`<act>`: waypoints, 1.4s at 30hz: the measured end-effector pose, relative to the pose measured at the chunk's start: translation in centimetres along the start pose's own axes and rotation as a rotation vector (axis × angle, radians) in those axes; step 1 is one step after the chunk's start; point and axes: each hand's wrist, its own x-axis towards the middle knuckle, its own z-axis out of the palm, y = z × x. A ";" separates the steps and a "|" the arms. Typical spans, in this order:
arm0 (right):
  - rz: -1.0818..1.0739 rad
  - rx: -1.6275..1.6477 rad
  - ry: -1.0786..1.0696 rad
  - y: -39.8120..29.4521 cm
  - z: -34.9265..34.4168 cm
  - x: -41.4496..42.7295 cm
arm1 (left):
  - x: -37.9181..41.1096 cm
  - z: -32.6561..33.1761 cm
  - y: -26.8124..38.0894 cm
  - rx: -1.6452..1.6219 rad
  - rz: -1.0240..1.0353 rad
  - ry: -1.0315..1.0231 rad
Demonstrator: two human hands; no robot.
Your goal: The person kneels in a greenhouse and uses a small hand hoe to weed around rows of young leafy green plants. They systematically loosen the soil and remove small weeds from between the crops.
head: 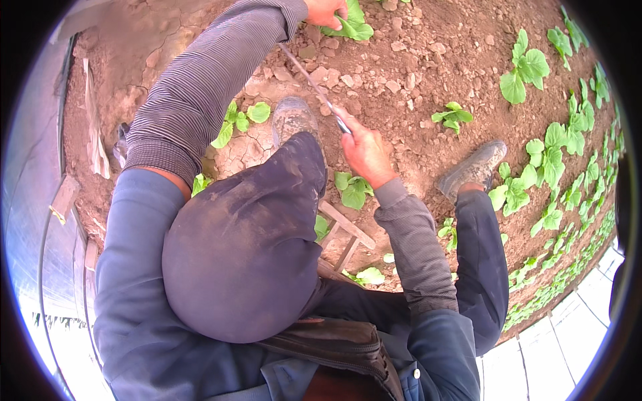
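At the top edge, my left hand (pixel 326 12) has its fingers on a leaf of a broad-leaved green seedling (pixel 353 25) growing in dry brown soil; whether it grips the leaf is hard to tell. My right hand (pixel 368 150), at the centre, is closed around the handle end of a thin metal rod-like tool (pixel 311 80). The tool slants up and left over the soil, and its far end lies by my left sleeve. A small seedling (pixel 353 190) stands just below my right hand. Another seedling (pixel 243 120) grows between my left sleeve and my left shoe.
I sit low with knees bent, a wooden stool (pixel 351 225) partly showing beneath me. My shoes (pixel 296 120) rest on cracked, clodded soil. Rows of seedlings (pixel 554 155) run along the right. Plastic sheeting (pixel 35 150) with a frame borders the left, near a wooden stake (pixel 65 195).
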 end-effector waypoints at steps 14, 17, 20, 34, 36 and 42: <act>-0.144 0.012 0.033 -0.8 0.5 -2.7 | -2.3 -0.6 0.0 -0.097 -0.040 0.042; -0.018 0.115 0.093 0.7 1.3 -1.9 | -1.6 -0.2 -0.2 -0.032 0.018 0.069; -0.088 0.037 0.052 -0.8 0.4 -2.7 | -2.6 -0.1 0.2 -0.104 -0.075 0.059; -0.043 0.099 0.158 1.4 1.7 -4.0 | -12.6 3.9 2.3 -0.256 -0.166 0.943; -0.023 0.095 0.106 -1.1 1.2 -3.7 | -16.1 6.2 2.7 -0.267 -0.247 0.977; -0.028 0.128 0.199 -0.3 0.7 -1.6 | -23.2 12.5 7.9 -0.766 -0.341 0.835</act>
